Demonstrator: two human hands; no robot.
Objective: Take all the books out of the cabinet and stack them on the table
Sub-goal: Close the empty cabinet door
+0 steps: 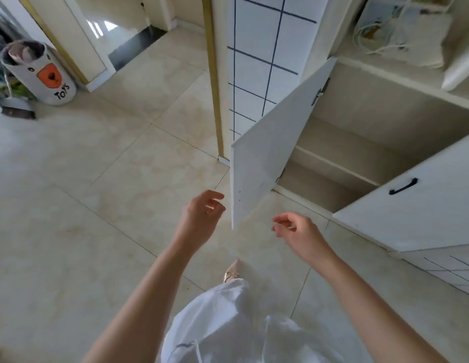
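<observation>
Both hands are empty, fingers loosely curled and holding nothing. The left hand [202, 214] hovers just left of the free edge of the open cabinet door [270, 142]; the right hand [298, 233] hangs just right of that edge, neither one touching it. The door is a flat, smooth white panel, swung wide on dark hinges. Behind the door, the cabinet [359, 142] shows matte cream walls and one plain shelf [340, 169]; no books can be seen on the shelf or on the floor of the cabinet, though its right part is hidden by the second door [416, 203], white with a black bar handle. By that, the emptying looks done or nearly so. The desk and any stack on it are out of view. Left of the door stretches a glossy beige tiled floor [84, 179].
</observation>
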